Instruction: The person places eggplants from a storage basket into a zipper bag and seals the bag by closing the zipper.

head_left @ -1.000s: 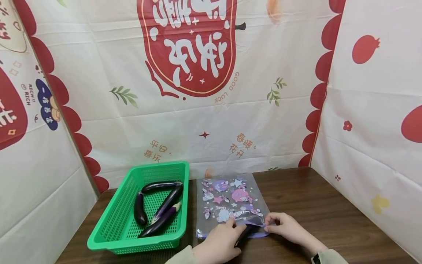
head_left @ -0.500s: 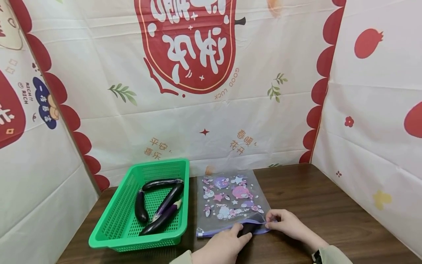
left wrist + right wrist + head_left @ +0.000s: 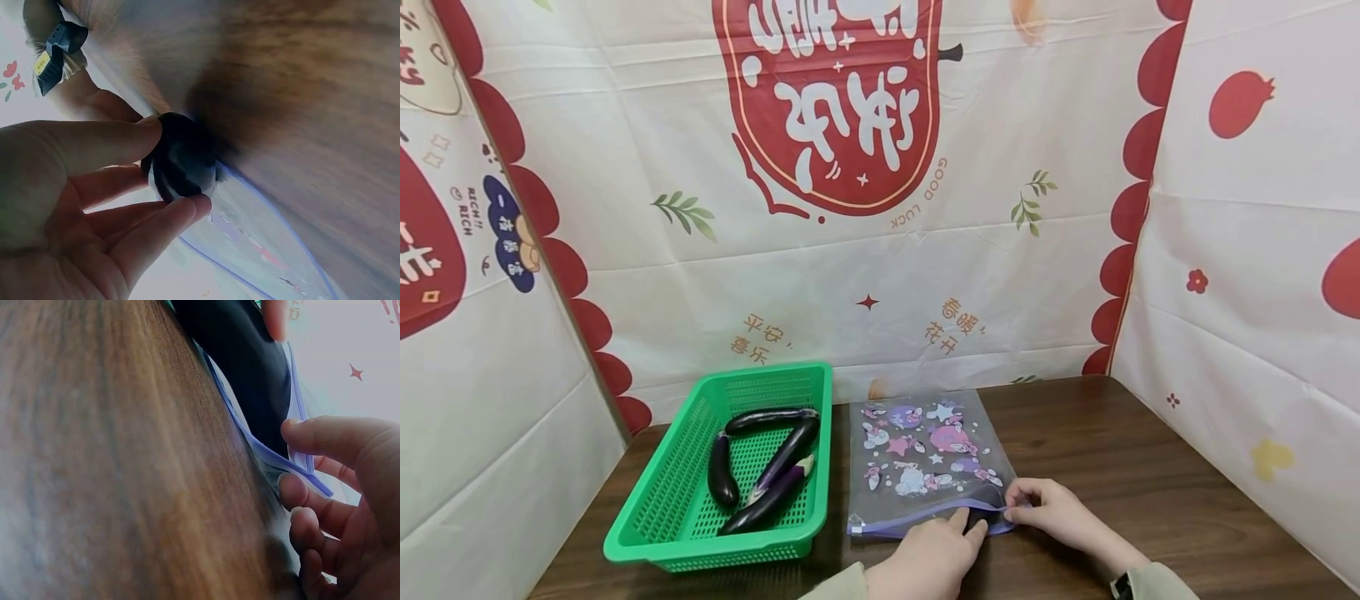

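A clear printed zip bag [image 3: 917,467] with a purple edge lies flat on the table, its mouth toward the person. My left hand [image 3: 934,554] grips the end of a dark eggplant [image 3: 983,518] at that mouth; the left wrist view shows thumb and fingertips around the eggplant's end [image 3: 184,156]. At the bag's right corner my right hand [image 3: 1056,517] pinches the purple edge. In the right wrist view the eggplant [image 3: 250,369] passes between the parted purple edges [image 3: 269,453], beside the right thumb and fingers [image 3: 331,487]. The eggplant's far part is hidden under the printed film.
Left of the bag stands a green basket [image 3: 647,500] holding several eggplants [image 3: 722,475]. The brown wooden table [image 3: 1120,467] extends to the right of the bag. Printed white cloth [image 3: 775,275] hangs behind and on both sides.
My left hand has moved forward and right, and the eggplant is further inside the bag's mouth. My right hand keeps its hold on the corner.
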The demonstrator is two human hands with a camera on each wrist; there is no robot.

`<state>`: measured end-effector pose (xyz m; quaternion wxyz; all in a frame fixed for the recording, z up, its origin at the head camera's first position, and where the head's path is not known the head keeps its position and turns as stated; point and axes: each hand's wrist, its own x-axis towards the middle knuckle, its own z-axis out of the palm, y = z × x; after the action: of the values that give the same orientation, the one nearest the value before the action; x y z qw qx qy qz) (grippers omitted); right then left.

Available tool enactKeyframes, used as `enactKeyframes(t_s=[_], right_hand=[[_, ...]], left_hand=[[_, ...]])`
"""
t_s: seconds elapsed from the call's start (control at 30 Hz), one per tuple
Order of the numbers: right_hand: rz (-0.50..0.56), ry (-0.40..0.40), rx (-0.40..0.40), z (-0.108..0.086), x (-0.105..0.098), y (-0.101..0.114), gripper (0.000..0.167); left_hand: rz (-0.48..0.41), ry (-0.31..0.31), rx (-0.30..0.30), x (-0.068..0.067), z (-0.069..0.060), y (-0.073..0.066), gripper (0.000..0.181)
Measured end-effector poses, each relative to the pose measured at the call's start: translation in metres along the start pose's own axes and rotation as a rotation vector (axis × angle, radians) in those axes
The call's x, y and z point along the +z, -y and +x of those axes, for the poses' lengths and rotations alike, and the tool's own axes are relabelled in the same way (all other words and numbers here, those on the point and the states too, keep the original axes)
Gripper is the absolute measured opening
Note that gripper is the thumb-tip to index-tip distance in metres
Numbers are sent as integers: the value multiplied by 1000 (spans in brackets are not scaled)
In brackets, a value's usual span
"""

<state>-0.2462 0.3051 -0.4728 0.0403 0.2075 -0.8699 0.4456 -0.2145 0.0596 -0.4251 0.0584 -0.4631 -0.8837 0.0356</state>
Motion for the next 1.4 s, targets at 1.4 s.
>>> enactKeyframes(t_s=[1.4], right_hand=[[67, 17, 24, 0, 0, 1, 10]], left_hand=[[180, -142, -54, 0, 20, -15, 38]])
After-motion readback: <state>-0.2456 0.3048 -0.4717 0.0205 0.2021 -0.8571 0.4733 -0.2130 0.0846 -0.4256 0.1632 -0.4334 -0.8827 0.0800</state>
